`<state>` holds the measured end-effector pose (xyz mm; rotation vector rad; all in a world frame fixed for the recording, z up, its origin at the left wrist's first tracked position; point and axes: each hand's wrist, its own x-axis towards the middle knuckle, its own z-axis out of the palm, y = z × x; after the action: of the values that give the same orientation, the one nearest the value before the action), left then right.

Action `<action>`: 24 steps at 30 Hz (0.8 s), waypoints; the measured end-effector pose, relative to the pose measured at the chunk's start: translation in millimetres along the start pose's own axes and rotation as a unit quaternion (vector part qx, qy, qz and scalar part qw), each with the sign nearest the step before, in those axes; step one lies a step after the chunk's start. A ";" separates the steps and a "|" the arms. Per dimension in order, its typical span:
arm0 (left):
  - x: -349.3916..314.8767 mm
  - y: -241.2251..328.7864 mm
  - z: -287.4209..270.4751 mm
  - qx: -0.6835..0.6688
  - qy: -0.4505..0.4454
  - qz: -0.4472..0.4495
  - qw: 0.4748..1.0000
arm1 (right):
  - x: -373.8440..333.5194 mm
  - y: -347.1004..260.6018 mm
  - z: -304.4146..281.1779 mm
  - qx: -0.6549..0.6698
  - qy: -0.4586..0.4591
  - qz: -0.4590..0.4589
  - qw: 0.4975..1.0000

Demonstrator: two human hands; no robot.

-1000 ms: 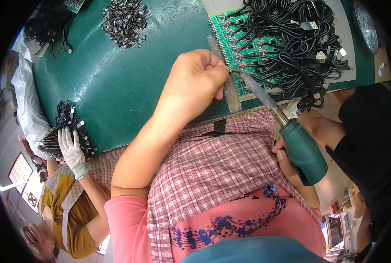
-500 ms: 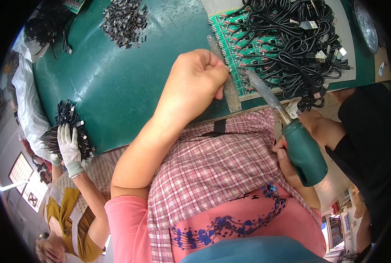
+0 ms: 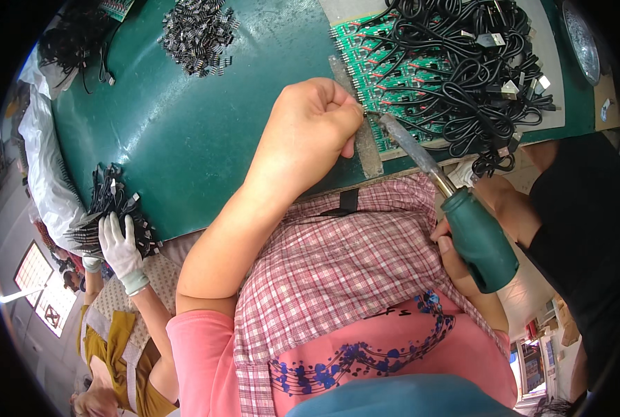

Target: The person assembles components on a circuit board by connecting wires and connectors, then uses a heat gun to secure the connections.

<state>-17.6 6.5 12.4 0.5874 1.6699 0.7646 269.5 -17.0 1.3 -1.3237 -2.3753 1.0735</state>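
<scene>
The left hand (image 3: 313, 135) is curled into a loose fist in the upper middle of the frame. Its fingertips are pressed together at the near edge of the green circuit board (image 3: 393, 69), as if pinching something very thin; what it pinches is too small to tell. The right hand (image 3: 463, 260), at the right of the frame, has its grip wrapped closed around the green handle of the soldering iron (image 3: 480, 240). The metal shaft of the iron runs up and to the left, and its tip meets the board edge just beside the left fingertips.

Compared with one second ago, the two hands are in almost the same place; the tip sits a little nearer to the fingers. I judge that one joint at this edge is being worked now, not a new one.

The board lies in the upper right of the frame on the green worktop (image 3: 205, 132), under a heap of black cables (image 3: 469, 62). A pile of small black parts (image 3: 199, 31) lies at the upper left. At the lower left, a co-worker's gloved hand (image 3: 119, 247) rests on a bundle of black connectors (image 3: 108, 205); it has moved slightly.
</scene>
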 end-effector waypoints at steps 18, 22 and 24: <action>-6.9 -1.3 1.9 0.002 -0.004 -0.030 1.000 | 105.3 46.2 -105.6 0.059 0.405 0.002 0.913; -11.4 2.2 -3.8 -0.003 0.011 -0.011 1.000 | 107.0 33.0 -99.8 0.179 0.383 0.025 0.906; -18.3 4.3 -15.6 -0.013 0.051 0.020 0.998 | 87.0 6.0 -82.2 0.285 0.308 -0.013 0.908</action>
<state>-28.8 -6.8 29.7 0.5729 1.7430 0.8569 265.1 95.6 42.2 -1.1681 -1.4667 1.0287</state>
